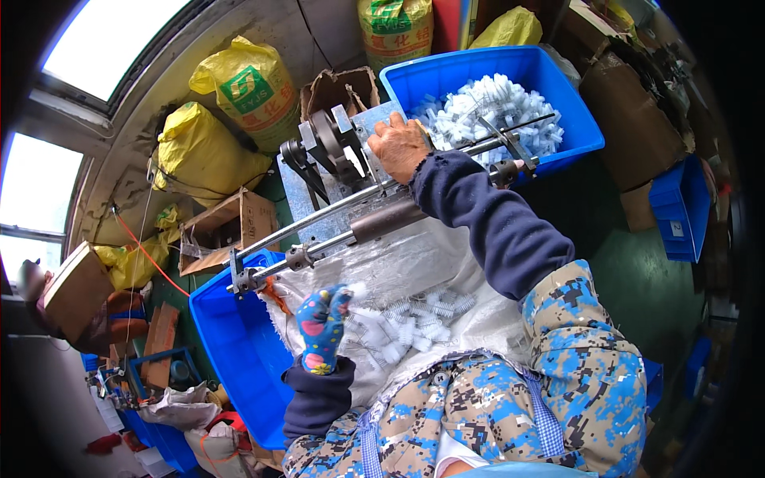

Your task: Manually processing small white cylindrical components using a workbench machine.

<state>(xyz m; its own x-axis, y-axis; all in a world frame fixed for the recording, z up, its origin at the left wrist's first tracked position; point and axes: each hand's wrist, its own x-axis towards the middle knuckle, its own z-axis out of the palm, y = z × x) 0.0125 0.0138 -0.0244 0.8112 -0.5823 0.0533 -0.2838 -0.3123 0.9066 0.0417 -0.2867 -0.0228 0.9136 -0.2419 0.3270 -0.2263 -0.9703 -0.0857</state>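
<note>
My left hand (322, 328), in a blue patterned glove, is closed with a small white plastic piece (356, 291) showing at its fingertips. It hovers over a white sack cloth (374, 275) spread across my lap. On the cloth lies a pile of ribbed, whitish translucent plastic pieces (410, 325). My bare right hand (398, 148) reaches across a metal bench machine (319, 219) with rods and a black pulley wheel (331, 147). Its fingers curl down at the machine's far side; what they grip is hidden.
Behind the machine to the right, a blue bin (586, 131) holds many similar white pieces. Another blue bin (231, 342) stands left of my lap. Yellow sacks (255, 92), an open cardboard box (251, 223) and stacked cardboard (633, 119) surround the spot. A person (68, 299) is at the far left.
</note>
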